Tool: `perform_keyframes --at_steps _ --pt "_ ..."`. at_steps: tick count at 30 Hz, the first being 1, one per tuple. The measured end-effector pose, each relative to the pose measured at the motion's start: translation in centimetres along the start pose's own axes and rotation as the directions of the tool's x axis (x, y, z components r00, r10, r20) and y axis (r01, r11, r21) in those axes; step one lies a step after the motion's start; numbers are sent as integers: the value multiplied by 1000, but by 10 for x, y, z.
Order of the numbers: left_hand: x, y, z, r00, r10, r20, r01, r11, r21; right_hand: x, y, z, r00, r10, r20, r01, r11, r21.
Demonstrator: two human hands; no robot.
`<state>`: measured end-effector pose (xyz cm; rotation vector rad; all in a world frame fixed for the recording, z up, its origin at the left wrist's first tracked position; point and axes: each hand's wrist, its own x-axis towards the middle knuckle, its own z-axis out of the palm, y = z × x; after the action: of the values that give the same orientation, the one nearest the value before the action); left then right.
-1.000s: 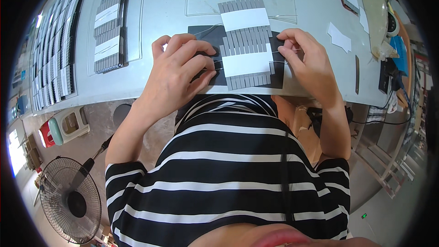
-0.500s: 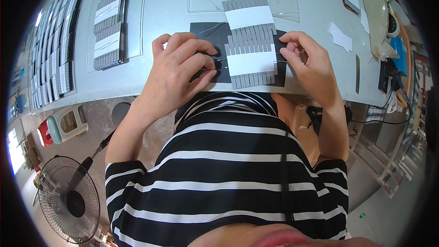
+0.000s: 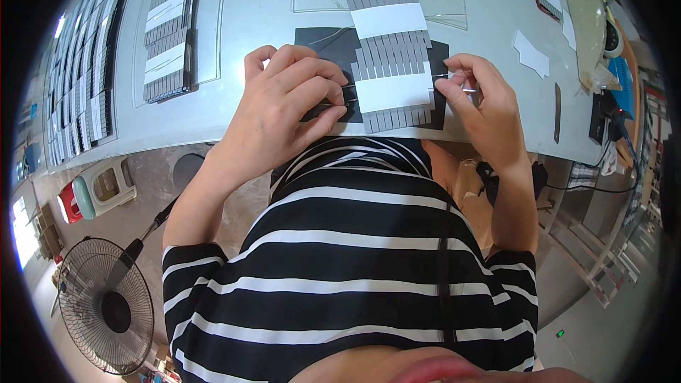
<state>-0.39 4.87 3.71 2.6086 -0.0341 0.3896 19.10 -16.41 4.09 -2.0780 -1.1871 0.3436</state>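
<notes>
Two bundles of narrow grey strips lie one beyond the other in front of me, each with a white band across its middle: a near one [image 3: 392, 93] and a far one [image 3: 388, 21]. Under them is a black sheet [image 3: 330, 115]. Thin wires stick out from both sides of the bundles. My left hand [image 3: 292, 103] is closed at the left side of the near bundle, its fingertips pinching the wire ends there. At the right side, my right hand [image 3: 484, 103] pinches a thin wire [image 3: 441, 76] between thumb and fingers.
More banded grey bundles [image 3: 167, 60] lie in a row to the left, with long rows of strips [image 3: 79, 71] beyond. A white paper scrap [image 3: 531, 54] and a dark narrow strip [image 3: 557, 112] are on the right. A fan [image 3: 106, 305] and stools [image 3: 106, 188] stand on the floor.
My left hand has shifted slightly right, closer to the near bundle. My right hand has changed its finger position around the wire at the right side.
</notes>
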Motion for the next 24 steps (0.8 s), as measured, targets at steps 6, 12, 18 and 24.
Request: perform_keyframes --at_steps 6,12,18,24 --pt "-1 5 -2 989 -138 -60 142 988 67 3 -3 7 999 12 -44 -9 998 60" --pt "-2 6 2 991 -128 -36 131 983 127 0 -1 9 997 -37 -64 34 998 -43" --pt "0 7 3 994 -104 -43 109 984 143 -3 2 12 987 -94 -130 77 988 -136" --pt "2 9 2 994 -72 -79 81 991 108 -6 -2 9 986 -78 -150 65 994 -91"
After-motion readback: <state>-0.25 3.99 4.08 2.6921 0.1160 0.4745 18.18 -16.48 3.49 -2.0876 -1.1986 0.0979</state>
